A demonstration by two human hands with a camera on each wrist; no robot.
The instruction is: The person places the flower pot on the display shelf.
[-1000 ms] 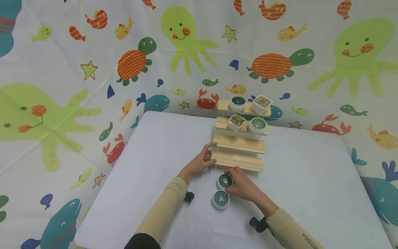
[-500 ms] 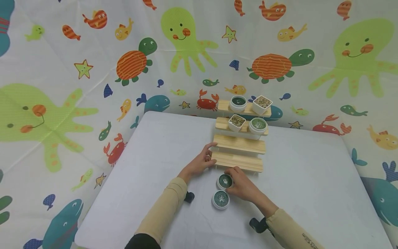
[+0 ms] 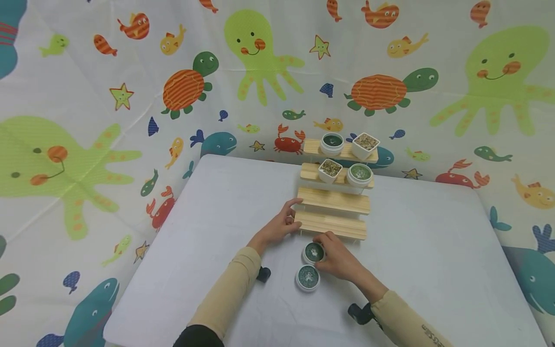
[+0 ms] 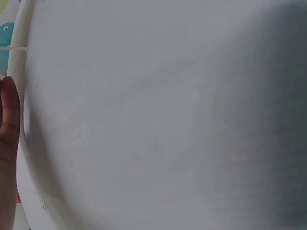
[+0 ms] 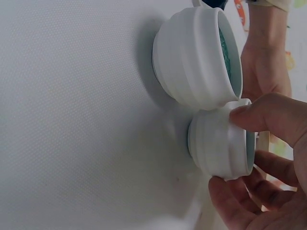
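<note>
My right hand [image 3: 340, 255] grips a small round white pot [image 3: 306, 260] filled with dark green, thumb on one side and fingers on the other. In the right wrist view this ribbed pot [image 5: 216, 143] stands on the white cloth. A second, similar pot [image 3: 308, 278] stands just nearer the person, close against it. My left hand [image 3: 275, 229] holds the left end of a stepped wooden rack [image 3: 331, 224], its thumb at the lowest shelf and forefinger at the shelf above. Only part of that hand [image 4: 8, 139] shows in the left wrist view.
On the rack's top shelf stand a round pot [image 3: 332, 143] and a square pot [image 3: 365, 146]. The shelf below bears a square pot [image 3: 330, 170] and a round pot [image 3: 359, 174]. White cloth [image 3: 429, 250] covers the table; a sea-animal curtain [image 3: 295, 43] hangs behind.
</note>
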